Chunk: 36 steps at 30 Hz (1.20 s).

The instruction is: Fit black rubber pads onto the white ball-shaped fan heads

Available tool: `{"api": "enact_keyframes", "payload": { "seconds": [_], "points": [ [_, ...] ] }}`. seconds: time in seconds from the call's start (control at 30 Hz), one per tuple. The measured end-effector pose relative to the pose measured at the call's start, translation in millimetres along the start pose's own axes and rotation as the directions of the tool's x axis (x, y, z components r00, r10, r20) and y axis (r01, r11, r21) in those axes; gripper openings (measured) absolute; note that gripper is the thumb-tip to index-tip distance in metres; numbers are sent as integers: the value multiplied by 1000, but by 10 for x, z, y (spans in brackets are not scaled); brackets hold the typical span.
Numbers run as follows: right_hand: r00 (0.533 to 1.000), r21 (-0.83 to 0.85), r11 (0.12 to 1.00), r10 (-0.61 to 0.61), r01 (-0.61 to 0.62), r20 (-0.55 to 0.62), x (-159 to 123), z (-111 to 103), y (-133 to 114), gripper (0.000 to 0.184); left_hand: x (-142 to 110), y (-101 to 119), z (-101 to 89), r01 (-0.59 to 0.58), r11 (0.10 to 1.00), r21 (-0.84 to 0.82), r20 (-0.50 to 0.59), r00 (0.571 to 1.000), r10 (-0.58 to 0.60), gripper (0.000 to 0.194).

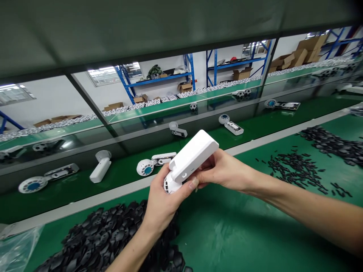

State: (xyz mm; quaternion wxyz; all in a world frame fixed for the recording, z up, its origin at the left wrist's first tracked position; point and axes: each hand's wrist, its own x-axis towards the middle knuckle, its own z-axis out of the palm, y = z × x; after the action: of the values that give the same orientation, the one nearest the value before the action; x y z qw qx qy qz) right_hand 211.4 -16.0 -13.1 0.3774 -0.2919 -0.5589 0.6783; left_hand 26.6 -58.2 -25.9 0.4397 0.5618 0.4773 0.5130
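Both my hands hold one white plastic device above the green bench. It has a flat rectangular body and a round vented head at its lower end. My left hand is closed around the round head from below, thumb pressed on the body. My right hand grips the body's underside from the right, fingers curled under it. A heap of small black plastic parts lies under my left forearm.
A green conveyor belt runs behind the bench, carrying several white devices and opened ones. More black parts are scattered at right. A clear plastic bag lies at lower left. Blue shelving with cardboard boxes stands far behind.
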Motion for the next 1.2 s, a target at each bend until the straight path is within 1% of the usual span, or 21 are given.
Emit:
{"api": "enact_keyframes", "payload": {
  "seconds": [0.1, 0.2, 0.33, 0.37, 0.47, 0.5, 0.57, 0.6, 0.63, 0.67, 0.73, 0.77, 0.8, 0.87, 0.97, 1.03, 1.13, 1.17, 1.2],
  "points": [
    [1000, 12, 1000, 1, -1, 12, -16, 28, 12, 33, -32, -6, 35, -9, 1000, 7, -35, 999, 10, 45],
    [999, 13, 1000, 3, -3, 35, -51, 26, -41, 28, -17, -34, 8, -9, 1000, 0, -47, 999, 9, 37],
    [988, -38, 997, 66, -61, 139, -70, -53, -165, 28, 11, -69, -48, -17, 1000, -25, -40, 999, 16, 38],
    [987, -52, 997, 61, -53, 148, -59, -78, -176, 28, 8, -71, -50, -18, 999, -29, -33, 999, 17, 39],
    [994, -60, 998, -15, 22, 106, -4, -113, -112, 30, -21, -72, -26, -19, 1000, -24, -33, 999, 18, 37],
    [991, -43, 998, -30, 36, 129, 14, -101, -62, 34, -30, -74, -15, -30, 999, -17, -44, 999, 29, 36],
    [963, 19, 1000, -23, 19, 268, 34, -46, 57, 41, -41, -87, -2, -63, 998, -6, -60, 996, 62, 34],
    [940, 60, 998, -18, -2, 340, 37, -9, 116, 44, -41, -95, -2, -85, 996, -9, -50, 995, 84, 34],
    [921, 102, 995, -22, -19, 388, 35, 29, 169, 46, -38, -103, -6, -115, 993, -15, -27, 993, 114, 34],
    [914, 143, 989, -32, -29, 405, 29, 63, 213, 47, -33, -108, -12, -152, 988, -18, 3, 988, 152, 34],
    [925, 202, 979, -50, -30, 378, 15, 107, 266, 49, -23, -98, -22, -235, 972, 1, 46, 971, 234, 33],
    [929, 213, 977, -55, -26, 367, 8, 115, 276, 49, -19, -81, -23, -269, 963, 27, 51, 962, 267, 32],
    [929, 213, 977, -61, -20, 366, 1, 114, 277, 48, -17, -56, -19, -293, 954, 61, 43, 956, 290, 31],
    [926, 202, 979, -73, -3, 369, -9, 96, 260, 44, -20, 6, -3, -303, 946, 113, 15, 953, 304, 31],
    [932, 182, 983, -82, 17, 353, -15, 63, 225, 43, -33, 81, 21, -291, 949, 117, -3, 956, 294, 30],
    [937, 149, 988, -80, 31, 341, -7, 53, 212, 43, -37, 93, 23, -278, 955, 99, 3, 960, 279, 30],
    [926, 97, 991, -124, 95, 357, 38, 53, 234, 52, -8, 69, -3, -219, 975, 44, -2, 976, 220, 32],
    [931, 42, 991, -131, 124, 341, 62, 53, 263, 54, 16, 61, -20, -182, 983, -1, -31, 983, 182, 32],
    [944, -51, 988, -125, 147, 305, 88, 52, 305, 53, 49, 60, -43, -139, 988, -64, -69, 989, 135, 32]
  ]
}}
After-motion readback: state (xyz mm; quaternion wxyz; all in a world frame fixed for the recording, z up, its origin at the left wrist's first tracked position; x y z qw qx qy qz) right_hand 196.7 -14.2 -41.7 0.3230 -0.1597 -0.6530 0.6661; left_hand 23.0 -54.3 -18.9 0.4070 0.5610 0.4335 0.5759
